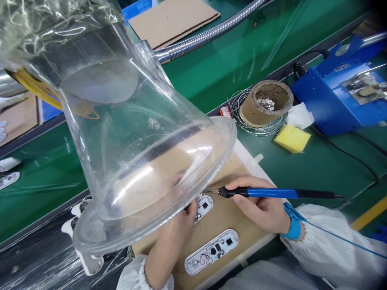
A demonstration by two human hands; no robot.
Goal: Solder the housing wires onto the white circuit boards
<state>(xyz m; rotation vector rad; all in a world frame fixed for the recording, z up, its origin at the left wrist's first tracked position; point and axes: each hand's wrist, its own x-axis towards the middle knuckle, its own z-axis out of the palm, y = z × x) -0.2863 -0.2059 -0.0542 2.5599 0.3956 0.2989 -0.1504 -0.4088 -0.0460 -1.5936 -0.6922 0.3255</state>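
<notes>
My right hand (261, 203), with a blue wristband, is closed round a blue and black soldering iron (272, 193). The iron's metal tip points left, over the upper end of a white oval housing with a circuit board (205, 204). My left hand (181, 219) is at that housing's left side, partly behind a clear plastic hood (145, 129); its fingers are bent, and what they grip is hard to make out. A second white housing with a board and red wires (211, 251) lies below on the brown work board (220, 219).
The hood covers the left and centre, on a metal flexible arm (211, 36). Behind my right hand are a cardboard tube (250, 108) ringed by wire, a yellow sponge (292, 138) and a blue machine (338, 88). White parts (87, 257) lie left on dark wrap.
</notes>
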